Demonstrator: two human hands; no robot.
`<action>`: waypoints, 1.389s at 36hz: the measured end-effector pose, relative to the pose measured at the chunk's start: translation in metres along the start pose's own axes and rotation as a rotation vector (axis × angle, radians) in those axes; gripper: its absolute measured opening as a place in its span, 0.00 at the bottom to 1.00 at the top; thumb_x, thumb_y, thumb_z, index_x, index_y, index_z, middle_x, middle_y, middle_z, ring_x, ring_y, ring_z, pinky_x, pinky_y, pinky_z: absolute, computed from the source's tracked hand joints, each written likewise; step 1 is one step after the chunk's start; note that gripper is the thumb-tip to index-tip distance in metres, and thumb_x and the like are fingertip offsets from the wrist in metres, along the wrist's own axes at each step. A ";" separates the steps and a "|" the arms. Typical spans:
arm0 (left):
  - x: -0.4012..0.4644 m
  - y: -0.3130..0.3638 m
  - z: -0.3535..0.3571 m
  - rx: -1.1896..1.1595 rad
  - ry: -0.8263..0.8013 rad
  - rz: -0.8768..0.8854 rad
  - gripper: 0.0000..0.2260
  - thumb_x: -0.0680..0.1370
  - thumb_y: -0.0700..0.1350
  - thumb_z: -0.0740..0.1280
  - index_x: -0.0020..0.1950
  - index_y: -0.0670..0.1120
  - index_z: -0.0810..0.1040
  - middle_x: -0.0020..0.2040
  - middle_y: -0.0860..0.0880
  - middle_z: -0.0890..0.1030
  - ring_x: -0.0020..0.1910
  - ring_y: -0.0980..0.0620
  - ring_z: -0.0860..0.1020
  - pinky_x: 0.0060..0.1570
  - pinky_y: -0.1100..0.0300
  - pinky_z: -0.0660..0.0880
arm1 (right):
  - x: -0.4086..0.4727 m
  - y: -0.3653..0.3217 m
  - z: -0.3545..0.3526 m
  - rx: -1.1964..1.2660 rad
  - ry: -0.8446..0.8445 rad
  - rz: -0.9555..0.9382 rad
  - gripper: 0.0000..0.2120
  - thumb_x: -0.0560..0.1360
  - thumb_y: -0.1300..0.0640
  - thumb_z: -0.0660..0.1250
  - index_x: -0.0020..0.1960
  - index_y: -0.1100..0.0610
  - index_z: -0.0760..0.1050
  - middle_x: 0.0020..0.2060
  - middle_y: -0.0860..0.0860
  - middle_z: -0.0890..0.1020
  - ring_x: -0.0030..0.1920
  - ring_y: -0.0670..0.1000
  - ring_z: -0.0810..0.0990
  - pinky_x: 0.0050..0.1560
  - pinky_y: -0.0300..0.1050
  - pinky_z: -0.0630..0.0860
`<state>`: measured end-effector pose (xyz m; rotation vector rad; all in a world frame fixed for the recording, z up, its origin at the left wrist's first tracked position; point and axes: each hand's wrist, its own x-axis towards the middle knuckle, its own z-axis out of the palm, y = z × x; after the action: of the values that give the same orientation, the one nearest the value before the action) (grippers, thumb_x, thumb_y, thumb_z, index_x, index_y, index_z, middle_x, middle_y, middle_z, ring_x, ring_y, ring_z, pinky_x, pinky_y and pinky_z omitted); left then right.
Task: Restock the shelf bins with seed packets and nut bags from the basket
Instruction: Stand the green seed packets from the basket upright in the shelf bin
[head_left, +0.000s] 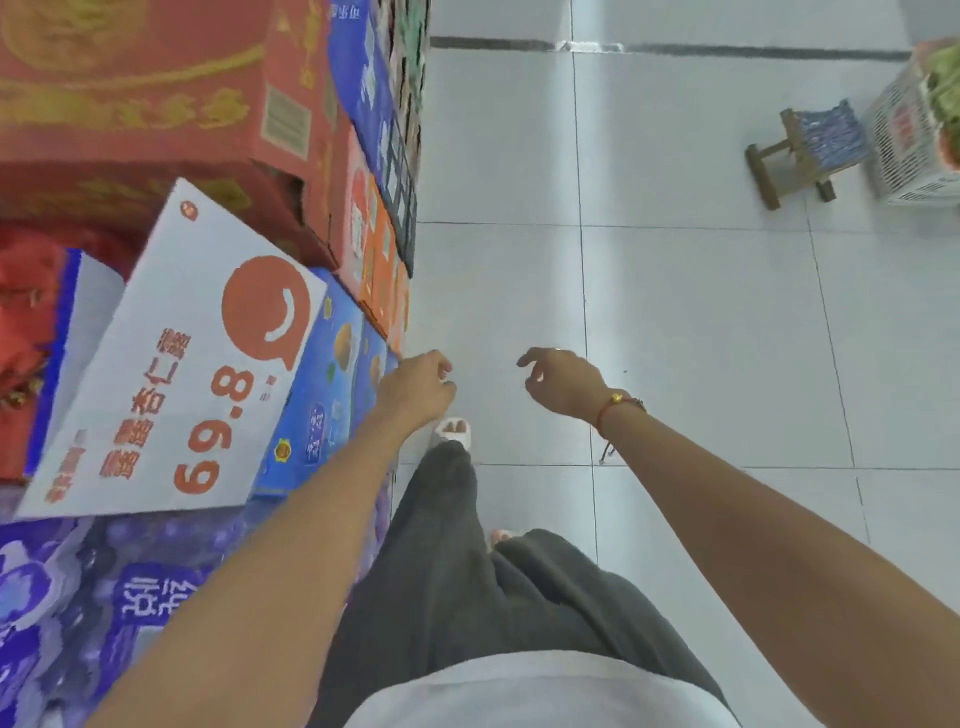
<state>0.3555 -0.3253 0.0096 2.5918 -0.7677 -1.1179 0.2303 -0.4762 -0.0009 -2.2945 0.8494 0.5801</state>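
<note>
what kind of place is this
Most likely a shop aisle: stacked printed gift boxes on the left, a white price sign reading 69.8 lying on them, and a white basket of goods on the tiled floor.

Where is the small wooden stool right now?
In the head view, the wooden stool stands on the tiled floor at upper right, beside the white basket.
</note>
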 end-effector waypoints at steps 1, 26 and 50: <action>0.017 0.008 -0.010 -0.013 -0.050 -0.004 0.16 0.78 0.45 0.61 0.66 0.47 0.72 0.65 0.49 0.75 0.63 0.47 0.72 0.58 0.57 0.68 | 0.010 0.000 -0.008 0.028 0.018 0.022 0.18 0.77 0.60 0.58 0.65 0.52 0.73 0.56 0.51 0.80 0.57 0.54 0.76 0.52 0.44 0.71; 0.356 0.290 -0.147 0.657 -0.612 0.301 0.23 0.79 0.50 0.61 0.73 0.46 0.64 0.73 0.48 0.66 0.70 0.46 0.66 0.69 0.50 0.63 | 0.237 0.121 -0.256 0.325 0.208 0.368 0.18 0.76 0.60 0.60 0.65 0.53 0.72 0.58 0.51 0.79 0.60 0.53 0.75 0.51 0.44 0.69; 0.649 0.668 -0.219 0.769 -0.464 0.673 0.16 0.79 0.47 0.59 0.67 0.51 0.71 0.67 0.54 0.74 0.64 0.50 0.72 0.59 0.57 0.67 | 0.471 0.318 -0.569 0.499 0.363 0.508 0.19 0.76 0.59 0.61 0.66 0.51 0.70 0.58 0.49 0.77 0.59 0.52 0.74 0.51 0.44 0.69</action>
<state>0.6351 -1.2399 0.0219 2.1789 -2.3409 -1.3599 0.4416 -1.2522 0.0070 -1.7435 1.5764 0.1192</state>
